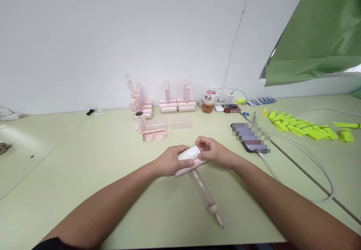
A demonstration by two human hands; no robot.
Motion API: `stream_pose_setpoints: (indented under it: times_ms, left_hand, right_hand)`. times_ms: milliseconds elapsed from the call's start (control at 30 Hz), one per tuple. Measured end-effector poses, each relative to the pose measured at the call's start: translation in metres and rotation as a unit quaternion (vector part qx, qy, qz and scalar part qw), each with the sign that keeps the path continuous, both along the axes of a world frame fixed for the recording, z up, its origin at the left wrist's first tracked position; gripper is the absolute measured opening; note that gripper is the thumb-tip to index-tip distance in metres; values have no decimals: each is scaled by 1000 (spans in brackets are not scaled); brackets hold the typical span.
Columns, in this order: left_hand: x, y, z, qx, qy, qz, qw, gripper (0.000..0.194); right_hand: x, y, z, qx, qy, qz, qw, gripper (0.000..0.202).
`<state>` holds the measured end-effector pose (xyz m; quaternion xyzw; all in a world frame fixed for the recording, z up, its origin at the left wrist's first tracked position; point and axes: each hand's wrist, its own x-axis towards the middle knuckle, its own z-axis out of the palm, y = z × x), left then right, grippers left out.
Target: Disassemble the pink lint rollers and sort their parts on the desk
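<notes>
Over the near middle of the table I hold a pink lint roller with a white roll [189, 153]. My left hand [172, 161] is closed around its left end, with the thumb along the pink edge. At the right end my right hand [212, 152] grips with bent fingers and thumb; the fingers partly hide that end. A clear pinkish tube handle [203, 187] extends from beneath the roller towards me, ending in a pink cap and a narrow tip. Beyond my hands lies an open pink case [154, 135] with two round shapes inside.
Several pink rollers with upright handles [186, 106] stand against the wall. Beside them are a drink bottle [209, 100], chargers and cables. A phone [249, 138] lies to the right, near a row of yellow-green pieces [303, 125]. Clear covers [181, 123] lie behind the case.
</notes>
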<state>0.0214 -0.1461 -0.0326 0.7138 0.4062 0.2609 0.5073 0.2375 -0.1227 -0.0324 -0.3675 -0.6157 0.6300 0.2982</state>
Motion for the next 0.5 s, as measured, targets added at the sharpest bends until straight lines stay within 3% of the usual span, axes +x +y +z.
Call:
stream_pose_setpoints:
  times_ms: [167, 333, 433, 500]
  left_hand:
    - [1, -2, -4, 25, 17, 16, 999, 43]
    - [6, 0, -11, 67, 30, 119, 990, 42]
    - [3, 6, -14, 100, 30, 192, 976, 43]
    - [-1, 12, -16, 133, 16, 195, 972, 45]
  right_hand:
    - [-4, 3, -1, -25, -15, -15, 999, 27]
    - [-9, 8, -7, 45, -79, -91, 992, 22]
    - [-6, 11, -13, 64, -122, -61, 989, 19]
    - [-3, 12, -16, 84, -127, -49, 987, 20]
